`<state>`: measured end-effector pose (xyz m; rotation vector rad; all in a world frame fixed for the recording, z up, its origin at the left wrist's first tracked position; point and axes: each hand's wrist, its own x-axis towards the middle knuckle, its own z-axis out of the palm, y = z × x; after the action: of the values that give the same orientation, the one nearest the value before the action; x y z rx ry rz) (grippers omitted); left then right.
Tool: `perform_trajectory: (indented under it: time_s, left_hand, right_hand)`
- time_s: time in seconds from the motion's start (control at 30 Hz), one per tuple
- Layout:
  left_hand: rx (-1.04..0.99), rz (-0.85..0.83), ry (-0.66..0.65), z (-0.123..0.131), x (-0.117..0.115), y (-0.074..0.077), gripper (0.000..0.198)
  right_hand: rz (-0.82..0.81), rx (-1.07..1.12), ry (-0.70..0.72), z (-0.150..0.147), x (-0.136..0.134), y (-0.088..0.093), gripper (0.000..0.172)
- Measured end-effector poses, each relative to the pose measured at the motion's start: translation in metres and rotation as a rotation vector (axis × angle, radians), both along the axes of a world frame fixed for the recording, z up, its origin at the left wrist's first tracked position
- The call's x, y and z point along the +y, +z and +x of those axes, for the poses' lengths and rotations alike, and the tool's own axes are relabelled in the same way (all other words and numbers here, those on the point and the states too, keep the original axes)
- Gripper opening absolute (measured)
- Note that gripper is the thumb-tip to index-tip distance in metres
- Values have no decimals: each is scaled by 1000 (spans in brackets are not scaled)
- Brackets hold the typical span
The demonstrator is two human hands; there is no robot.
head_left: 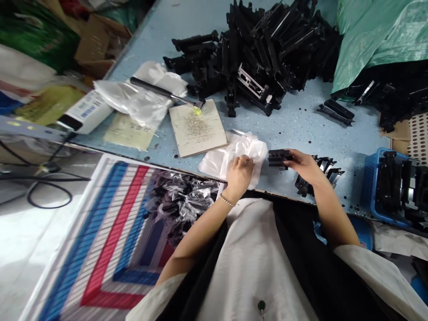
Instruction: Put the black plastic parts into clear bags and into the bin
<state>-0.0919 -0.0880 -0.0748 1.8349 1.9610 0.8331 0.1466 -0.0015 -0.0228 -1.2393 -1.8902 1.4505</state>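
Clear plastic bags (217, 162) lie in a loose stack at the table's front edge. My left hand (241, 173) is on them, its fingers pinched on the thin plastic. To the right, my right hand (302, 165) grips a black plastic part (279, 157) by its right end, just beside the bags. More black parts (326, 171) with metal strips lie on the table behind and below my right wrist. My left fingertips are partly hidden by the hand itself.
A big heap of black parts (267, 44) covers the table's back. A hammer (160, 91) rests across a worn square board (199, 127) and plastic bags. At right are a blue basket (371, 183) and a green sack (364, 35). A striped bag (110, 249) holds bagged parts below.
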Motion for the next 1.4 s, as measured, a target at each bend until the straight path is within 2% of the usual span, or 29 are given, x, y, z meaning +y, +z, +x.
perform_trajectory:
  time_s: [0.07, 0.13, 0.2, 0.27, 0.3, 0.4, 0.47, 0.53, 0.6, 0.67, 0.73, 0.8, 0.87, 0.97, 1.07, 1.13, 1.27, 1.4]
  left_hand:
    - [-89, -68, 31, -5, 14, -6, 14]
    - [-270, -158, 79, -19, 19, -7, 12]
    - [-457, -260, 105, -31, 18, -4, 15]
    - [-515, -307, 111, -32, 14, 0, 14]
    - [-466, -291, 109, -28, 11, 2, 12]
    - [-127, -168, 57, -13, 6, 5, 11]
    - [-11, -141, -4, -10, 6, 4, 7]
    - [-94, -163, -33, -15, 10, 3, 10]
    - [-264, -193, 3, -25, 14, 1, 6]
    - [-389, -219, 58, -35, 17, 1, 14]
    - [-453, -231, 55, -41, 18, 1, 23]
    - [-496, -228, 10, -43, 18, 3, 21]
    - [-516, -230, 20, -41, 18, 4, 17]
    - [-481, -221, 55, -39, 20, 5, 24]
    - [-450, -204, -18, -36, 22, 4, 19]
    - [-464, -217, -38, -35, 22, 4, 14]
    - [-485, -175, 31, -38, 11, 16, 16]
    - [-92, -92, -114, -48, -4, 32, 33]
  right_hand:
    - [-223, 104, -38, -2, -12, -3, 39]
    - [-399, 209, -40, -2, -21, -3, 39]
    - [-500, 318, -53, -6, -25, -2, 39]
    - [-551, 423, -86, -13, -24, -2, 41]
    - [-568, 467, -101, -19, -23, -3, 42]
    - [-585, 535, -111, -37, -20, -6, 44]
    - [-584, 526, -91, -47, -20, -8, 44]
    - [-573, 501, -94, -51, -22, -9, 42]
    - [-563, 484, -131, -51, -24, -11, 40]
    - [-562, 477, -184, -49, -25, -12, 40]
    - [-564, 472, -207, -48, -25, -12, 39]
    - [-566, 472, -187, -48, -25, -9, 38]
    - [-583, 483, -150, -49, -25, -6, 40]
    - [-612, 506, -123, -52, -25, -2, 42]
    - [-634, 521, -119, -58, -27, -3, 41]
    - [-670, 527, -113, -64, -29, -9, 40]
    - [-732, 494, -151, -77, -31, -28, 40]
    - [-710, 489, -239, -73, -32, -31, 39]
